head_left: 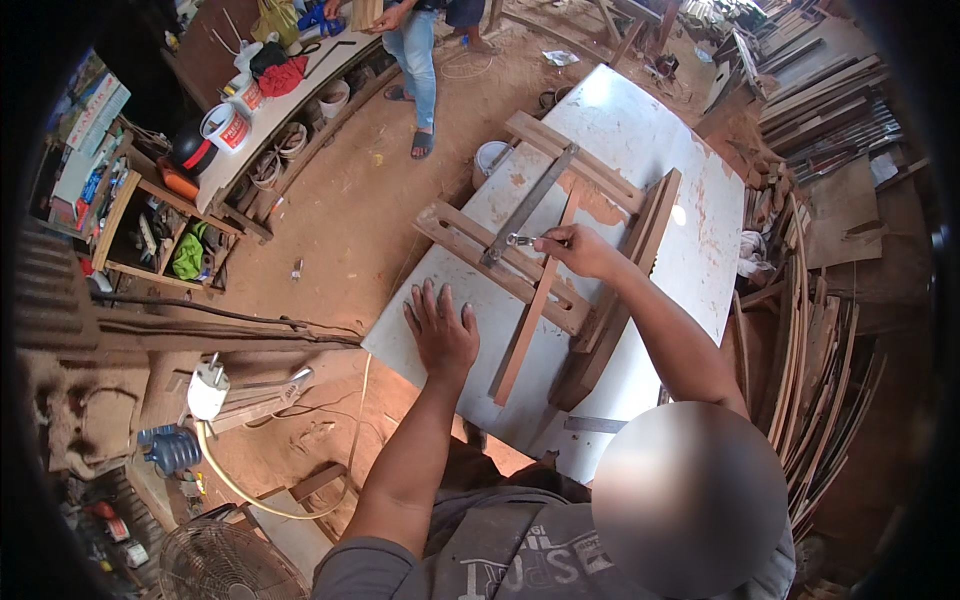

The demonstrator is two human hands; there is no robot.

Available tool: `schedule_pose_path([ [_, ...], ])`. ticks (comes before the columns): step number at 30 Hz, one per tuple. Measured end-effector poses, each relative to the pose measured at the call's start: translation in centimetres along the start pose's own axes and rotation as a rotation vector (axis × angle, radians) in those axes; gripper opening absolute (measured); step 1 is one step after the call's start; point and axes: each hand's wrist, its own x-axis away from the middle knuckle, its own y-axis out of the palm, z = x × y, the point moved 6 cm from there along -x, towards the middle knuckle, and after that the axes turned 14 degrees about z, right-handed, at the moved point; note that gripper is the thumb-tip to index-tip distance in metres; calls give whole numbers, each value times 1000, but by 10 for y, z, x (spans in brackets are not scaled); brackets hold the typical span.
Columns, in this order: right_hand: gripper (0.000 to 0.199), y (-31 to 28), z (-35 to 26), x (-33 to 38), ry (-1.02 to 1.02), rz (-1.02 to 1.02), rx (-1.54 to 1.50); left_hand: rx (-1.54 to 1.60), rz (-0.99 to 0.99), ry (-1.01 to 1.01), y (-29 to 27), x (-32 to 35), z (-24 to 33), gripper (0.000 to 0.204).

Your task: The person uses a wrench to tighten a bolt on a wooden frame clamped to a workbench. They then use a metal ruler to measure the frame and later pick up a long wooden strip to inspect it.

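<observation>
My right hand (576,250) is closed on a small silver wrench (521,240), whose ring end sits at a metal bar (530,206). That flat bar lies across two slotted wooden rails (575,160) of a wooden guide on a worn white tabletop (430,377). The rails run into a thick wooden fence (620,300) on the right. A thin reddish wood strip (535,315) rests slantwise over the nearer rail, just below my right hand. My left hand (440,328) lies flat with fingers spread on the near left part of the tabletop, holding nothing.
At the far left, another person (410,60) holds a piece of wood beside a bench (300,100) with buckets and tools. A white plug (207,390) with a cable hangs at the left near a fan (230,562). Wood strips (815,390) are stacked along the right.
</observation>
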Motion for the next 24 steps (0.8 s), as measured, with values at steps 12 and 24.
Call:
schedule_pose_path([
  [12,44,32,-13,-94,-484,-261,372,-90,-156,-34,2,-10,6,57],
  [24,39,49,8,-59,4,-443,73,-97,-119,-30,4,-4,1,57],
])
